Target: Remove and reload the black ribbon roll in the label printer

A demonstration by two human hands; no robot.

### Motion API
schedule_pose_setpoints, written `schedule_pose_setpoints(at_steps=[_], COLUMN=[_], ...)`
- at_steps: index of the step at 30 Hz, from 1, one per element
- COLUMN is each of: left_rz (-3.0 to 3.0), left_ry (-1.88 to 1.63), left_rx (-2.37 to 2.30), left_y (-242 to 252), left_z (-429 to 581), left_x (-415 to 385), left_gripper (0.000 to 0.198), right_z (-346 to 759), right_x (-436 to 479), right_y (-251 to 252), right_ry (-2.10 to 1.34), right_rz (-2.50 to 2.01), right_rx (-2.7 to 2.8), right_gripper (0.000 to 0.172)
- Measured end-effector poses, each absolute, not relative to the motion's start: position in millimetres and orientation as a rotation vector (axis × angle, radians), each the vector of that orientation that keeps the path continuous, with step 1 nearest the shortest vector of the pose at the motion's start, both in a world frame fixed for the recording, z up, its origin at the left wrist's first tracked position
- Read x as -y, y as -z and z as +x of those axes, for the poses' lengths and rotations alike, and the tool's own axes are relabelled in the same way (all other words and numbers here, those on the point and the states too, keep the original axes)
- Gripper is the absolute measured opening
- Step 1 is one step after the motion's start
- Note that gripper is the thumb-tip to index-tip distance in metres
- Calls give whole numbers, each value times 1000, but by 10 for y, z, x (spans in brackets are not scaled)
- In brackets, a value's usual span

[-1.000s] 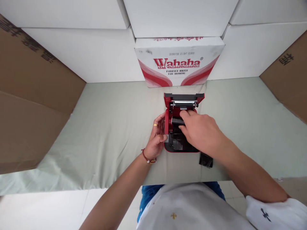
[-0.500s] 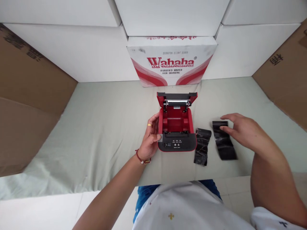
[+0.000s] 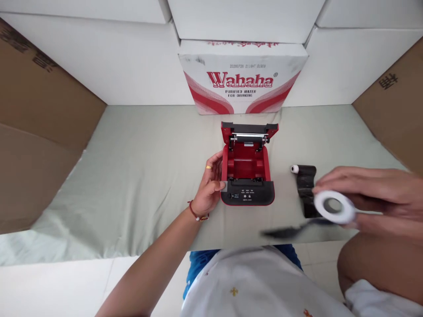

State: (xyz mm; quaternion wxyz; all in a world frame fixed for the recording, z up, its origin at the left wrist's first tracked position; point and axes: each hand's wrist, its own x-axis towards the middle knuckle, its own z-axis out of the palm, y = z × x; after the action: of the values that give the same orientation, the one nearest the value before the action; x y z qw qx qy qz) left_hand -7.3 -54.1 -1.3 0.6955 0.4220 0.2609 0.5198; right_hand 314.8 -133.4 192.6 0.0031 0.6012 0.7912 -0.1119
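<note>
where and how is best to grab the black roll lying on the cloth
Probably by the rolled part of the black roll, pinched across its width, coming from above and slightly left. It lies on its side, white core end pointing left; the loose, wavy strip trails toward the person, and the right hand is close on the right.

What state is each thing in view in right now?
Printer: upright, lid raised
Left hand: against the printer's side, thumb on its front corner
Right hand: gripping the white-cored roll
White-cored roll: blurred, dark strip trailing loose
Other roll: lying down, partly unwound
Cloth: creased
Water box: standing
</note>
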Motion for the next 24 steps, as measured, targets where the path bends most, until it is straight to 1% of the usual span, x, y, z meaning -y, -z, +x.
schedule_pose_setpoints(at_steps=[2, 4, 7, 9, 13, 16, 19, 22, 24], left_rz=[942, 950, 1014, 1134, 1702, 2185, 2438, 2517, 2534], left_ry=[-1157, -1157, -1174, -1223, -1548, -1742, -1734, -1653, -1634], left_rx=[-564, -542, -538, -589, -846, -884, -825, -788, -790], left_y=[-6, -10, 19, 43, 23, -62, -142, -183, -200], left_z=[-62, -49, -43, -63, -136, -143, -85, -27, -11], left_x=[539, 540, 550, 571, 669, 789, 898, 949, 954], left_gripper=[79, 78, 81, 76, 56, 50, 48, 49, 44], right_z=[2899, 2584, 2201, 2048, 1892, 1834, 1788, 1758, 1781], right_x=[1183, 975, 701, 600, 540, 513, 460, 411, 419], right_y=[-1945, -1858, -1677, -1596, -1573, -1617, -1637, -1603, -1573], right_ry=[341, 351, 399, 425, 343, 289, 280, 281, 285], right_rz=[1864, 1816, 1762, 1774, 1839, 1854, 1843, 1843, 1865], right_rx=[-2499, -2534, -2546, -2460, -2234, -2155, -2125, -2110, -2128], right_gripper=[45, 46, 37, 33, 36, 36, 36, 37, 38])
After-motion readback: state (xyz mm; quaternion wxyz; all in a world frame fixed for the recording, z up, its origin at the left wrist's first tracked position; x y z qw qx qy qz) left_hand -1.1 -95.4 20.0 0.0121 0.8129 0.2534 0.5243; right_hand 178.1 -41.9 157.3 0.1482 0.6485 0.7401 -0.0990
